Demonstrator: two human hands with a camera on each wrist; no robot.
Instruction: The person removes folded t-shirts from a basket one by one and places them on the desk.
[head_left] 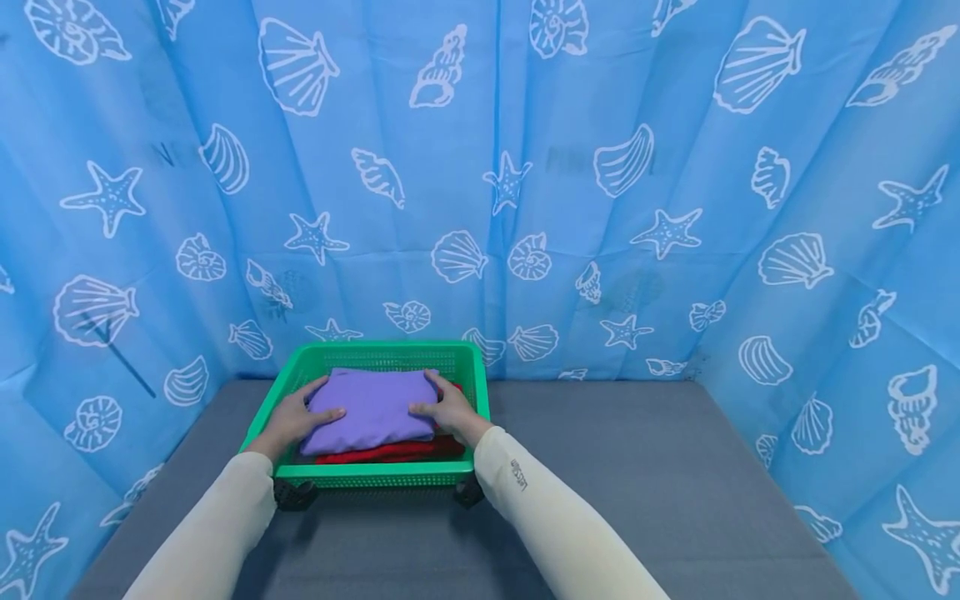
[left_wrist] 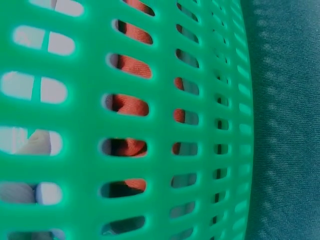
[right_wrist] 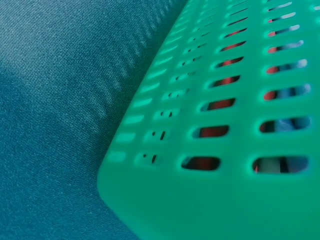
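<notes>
In the head view a folded purple cloth (head_left: 375,408) lies inside a green plastic basket (head_left: 367,470), on top of folded red cloth (head_left: 390,452). My left hand (head_left: 291,421) grips the purple cloth by its left side, thumb over the top. At the opposite side my right hand (head_left: 453,411) holds it the same way, with the thumb on its upper face. The wrist views look at the basket's slotted walls from outside; red cloth (left_wrist: 134,106) shows through the slots, and the hands are mostly hidden behind the plastic.
The basket stands on a grey cloth-covered table (head_left: 600,483), near its back edge. Behind and on both sides hangs a blue curtain (head_left: 570,208) printed with white shells and starfish. Both forearms reach over the basket's rim.
</notes>
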